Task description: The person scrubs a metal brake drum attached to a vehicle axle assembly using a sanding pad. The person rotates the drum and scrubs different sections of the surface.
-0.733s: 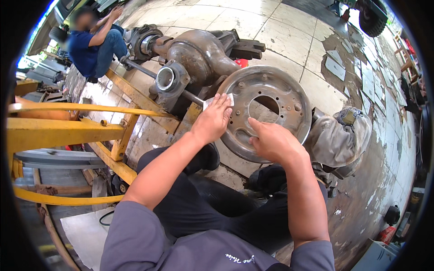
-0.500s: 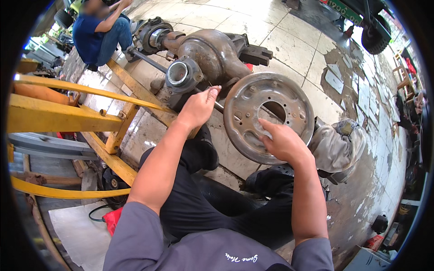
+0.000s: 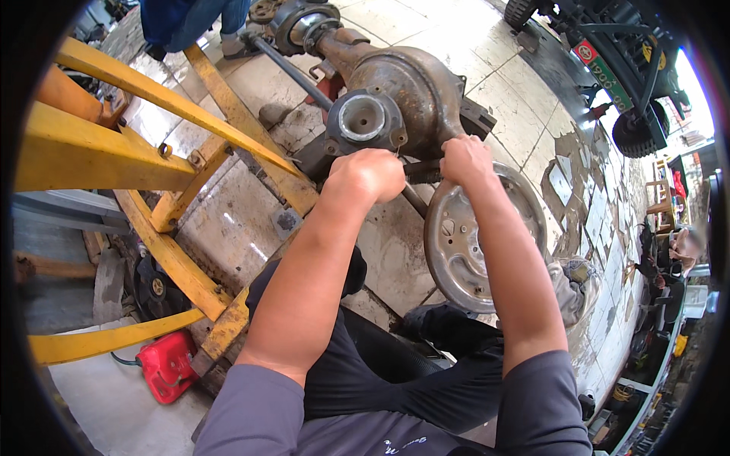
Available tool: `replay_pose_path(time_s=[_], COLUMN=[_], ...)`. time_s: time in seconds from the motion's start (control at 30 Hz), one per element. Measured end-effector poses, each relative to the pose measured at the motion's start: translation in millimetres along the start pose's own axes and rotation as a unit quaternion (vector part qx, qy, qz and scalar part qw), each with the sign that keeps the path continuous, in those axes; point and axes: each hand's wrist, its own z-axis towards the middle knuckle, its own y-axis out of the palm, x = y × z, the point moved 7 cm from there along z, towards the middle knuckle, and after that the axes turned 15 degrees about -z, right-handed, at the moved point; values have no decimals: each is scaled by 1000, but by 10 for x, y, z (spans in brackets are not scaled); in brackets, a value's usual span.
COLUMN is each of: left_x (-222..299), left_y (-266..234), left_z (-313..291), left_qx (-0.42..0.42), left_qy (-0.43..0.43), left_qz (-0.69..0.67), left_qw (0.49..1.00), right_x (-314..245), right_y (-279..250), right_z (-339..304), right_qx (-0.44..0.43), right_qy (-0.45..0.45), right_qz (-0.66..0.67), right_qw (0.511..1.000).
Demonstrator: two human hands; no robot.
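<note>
My left hand [image 3: 370, 173] is closed in a fist just below the grey round flange [image 3: 362, 118] on a shaft. A thin wire-like strand shows above its fingers; what lies inside the fist is hidden. My right hand [image 3: 466, 158] is closed at the upper rim of the round brake backing plate [image 3: 452, 235], beside a dark ridged rod [image 3: 423, 172]. What its fingers grip cannot be made out. Beyond both hands lies the rusty brown axle housing [image 3: 395, 83]. The backing plate leans near my feet, partly covered by my right forearm.
A yellow metal frame [image 3: 99, 156] stands at the left, with a red container [image 3: 166, 368] near it. One person in jeans [image 3: 199, 23] is at the far left. A grey cloth [image 3: 574, 289] lies right of the plate. Broken tiles [image 3: 593, 205] and a vehicle wheel [image 3: 640, 129] are farther right.
My right hand has moved from the backing plate's face up to its far rim and closed. My left hand has turned into a fist by the flange. The whole view has shifted.
</note>
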Motion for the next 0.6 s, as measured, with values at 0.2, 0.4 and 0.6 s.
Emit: replay_pose_path(time_s=[0.2,0.4,0.6], left_x=[-26,53,102], left_y=[-152,-206,-261], left_z=[-150,-183,-300], left_qx=[-2,0,-1], left_qy=[-27,-25,-45], left_qz=[-28,-48,-62], left_qw=[999,999,997], right_x=[-113,46,81], right_y=[-31,56,-21], right_z=[124,195,206], right_qx=[-168,-199,-186], right_qy=[-28,-14,-24], right_qz=[6,50,8], right_qw=[985,979,982])
